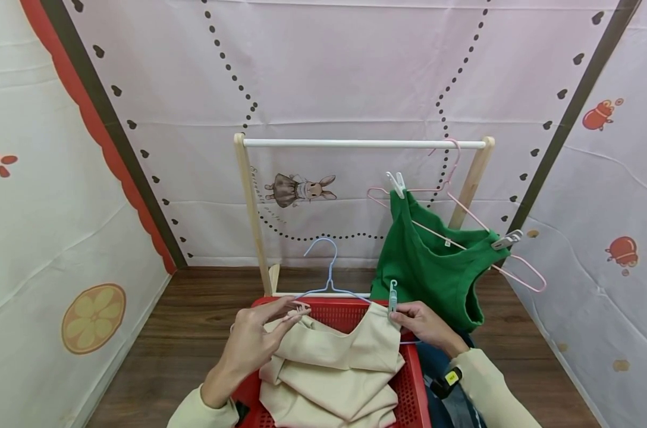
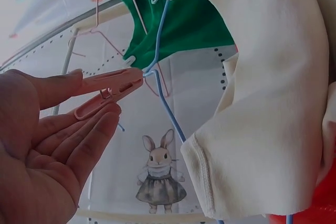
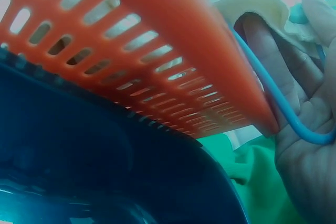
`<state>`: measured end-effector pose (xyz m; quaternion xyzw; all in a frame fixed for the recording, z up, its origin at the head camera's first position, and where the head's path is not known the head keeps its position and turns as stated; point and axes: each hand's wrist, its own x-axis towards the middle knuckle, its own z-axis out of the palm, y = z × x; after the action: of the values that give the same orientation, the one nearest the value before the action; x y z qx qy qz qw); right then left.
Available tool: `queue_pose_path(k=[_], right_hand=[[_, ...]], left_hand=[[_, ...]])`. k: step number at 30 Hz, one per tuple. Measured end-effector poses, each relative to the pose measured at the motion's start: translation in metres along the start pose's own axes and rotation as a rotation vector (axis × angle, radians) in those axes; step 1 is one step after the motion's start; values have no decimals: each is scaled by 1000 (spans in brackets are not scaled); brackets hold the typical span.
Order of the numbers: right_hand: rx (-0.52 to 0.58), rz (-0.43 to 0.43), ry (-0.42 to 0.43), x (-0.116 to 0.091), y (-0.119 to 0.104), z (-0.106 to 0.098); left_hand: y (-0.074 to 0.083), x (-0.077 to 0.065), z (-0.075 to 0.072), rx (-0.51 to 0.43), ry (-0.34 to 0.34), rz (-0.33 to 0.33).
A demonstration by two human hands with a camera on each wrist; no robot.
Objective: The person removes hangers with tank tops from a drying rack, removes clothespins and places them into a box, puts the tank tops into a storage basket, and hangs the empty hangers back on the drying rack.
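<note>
Lower center, a beige garment (image 1: 336, 371) hides part of a blue hanger (image 1: 330, 276) and, like the red basket (image 1: 415, 383), runs past the bottom edge. Lower right, a watch display (image 1: 452, 377) is too small to read.

Near garment (image 1: 334, 356): over basket (image 1: 413, 380), between left fingers (image 2: 92, 142) and right fingers (image 1: 404, 320)
Near hanger (image 1: 330, 280): partly inside near garment
Rack (image 1: 345, 144): behind fingers
Far garment (image 1: 441, 267): on rack, beyond right fingers

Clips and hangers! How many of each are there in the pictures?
Clips: 4 (1 pink clip, 1 blue-green clip, 2 pale clips)
Hangers: 2 (1 blue hanger, 1 pink hanger)
Total: 6
</note>
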<state>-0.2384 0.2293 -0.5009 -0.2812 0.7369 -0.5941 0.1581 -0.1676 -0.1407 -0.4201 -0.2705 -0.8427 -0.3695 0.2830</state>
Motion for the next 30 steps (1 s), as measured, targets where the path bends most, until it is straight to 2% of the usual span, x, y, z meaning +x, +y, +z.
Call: queue_pose_path(k=[4,9,17,24,30], right_hand=[[-1,8,2,0,-1,0],[3,9,2,-1,-1,0],[7,13,5,-1,-1,0],[10,21,8,0,-1,0],[9,21,10,0,0,0]], left_hand=[[3,0,1,-38,-18,-11],[8,0,3,-97,-7,-14],[13,3,9,-108,-15,20],[20,5,16,-195,-44,-10],[24,4,23,-271,-61,-4]])
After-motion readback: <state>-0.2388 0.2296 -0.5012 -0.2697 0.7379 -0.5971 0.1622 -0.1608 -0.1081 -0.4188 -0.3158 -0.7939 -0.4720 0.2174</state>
